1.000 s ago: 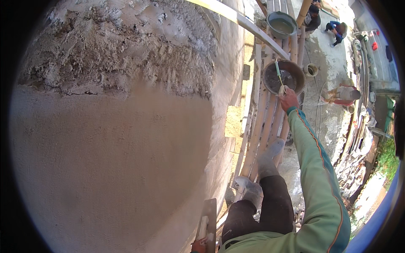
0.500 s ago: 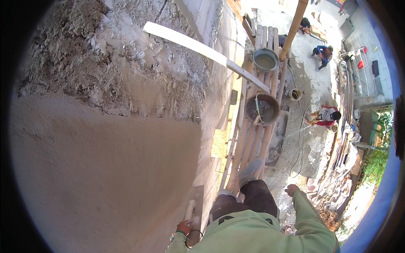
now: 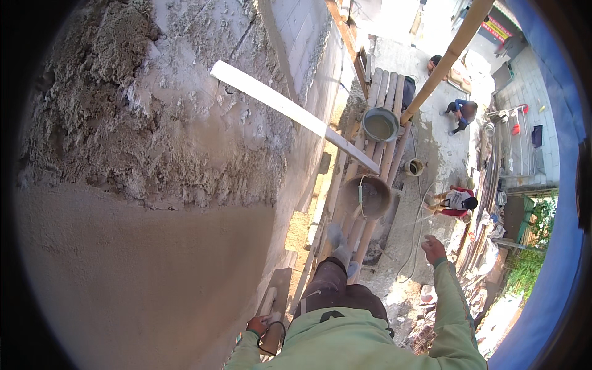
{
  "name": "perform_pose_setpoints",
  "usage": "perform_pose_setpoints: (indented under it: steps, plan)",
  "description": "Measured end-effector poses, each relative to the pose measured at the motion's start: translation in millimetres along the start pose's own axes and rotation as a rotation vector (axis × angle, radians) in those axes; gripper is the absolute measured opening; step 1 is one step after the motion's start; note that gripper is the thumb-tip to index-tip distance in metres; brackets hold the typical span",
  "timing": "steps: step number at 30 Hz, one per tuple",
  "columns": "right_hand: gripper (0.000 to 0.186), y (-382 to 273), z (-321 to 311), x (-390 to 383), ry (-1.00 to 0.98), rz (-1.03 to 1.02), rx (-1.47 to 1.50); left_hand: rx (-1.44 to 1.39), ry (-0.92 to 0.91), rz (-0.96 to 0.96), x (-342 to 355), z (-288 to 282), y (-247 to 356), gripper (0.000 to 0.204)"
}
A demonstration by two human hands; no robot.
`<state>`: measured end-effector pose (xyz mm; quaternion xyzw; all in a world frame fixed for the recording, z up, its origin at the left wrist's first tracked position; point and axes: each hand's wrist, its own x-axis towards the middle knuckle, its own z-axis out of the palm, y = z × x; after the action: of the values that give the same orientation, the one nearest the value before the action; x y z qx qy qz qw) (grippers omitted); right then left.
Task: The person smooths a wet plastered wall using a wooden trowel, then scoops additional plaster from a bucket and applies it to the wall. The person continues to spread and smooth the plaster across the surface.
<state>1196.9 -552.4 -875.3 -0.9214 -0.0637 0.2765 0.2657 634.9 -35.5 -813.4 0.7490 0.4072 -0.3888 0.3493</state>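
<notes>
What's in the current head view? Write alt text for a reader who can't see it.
A person's left hand grips a flat float beside a partly smoothed wall; the right hand is held out, apparently empty. Ahead, two round tubs stand on a pole platform, with other people below.

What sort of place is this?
Probably a building site: a wall part smooth, part rough; a pole platform bearing round tubs; and a flat trowel in the left hand.
</notes>
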Motion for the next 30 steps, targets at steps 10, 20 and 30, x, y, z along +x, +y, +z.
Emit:
perform_pose_setpoints:
  steps: [10, 20, 30]
  plan:
    - [0.051, -113, 70, 68, -0.274, 0.020, -0.146, -0.018, 0.026, 0.033, 54, -28, 63, 0.053]
    - [0.082, -344, 98, 150, -0.187, -0.343, 0.001, -0.310, 0.077, -0.129, 16, 3, 83, 0.059]
    - [0.102, -576, 93, 295, -0.016, -0.566, 0.054, -0.469, -0.023, -0.079, -27, 64, 76, 0.061]
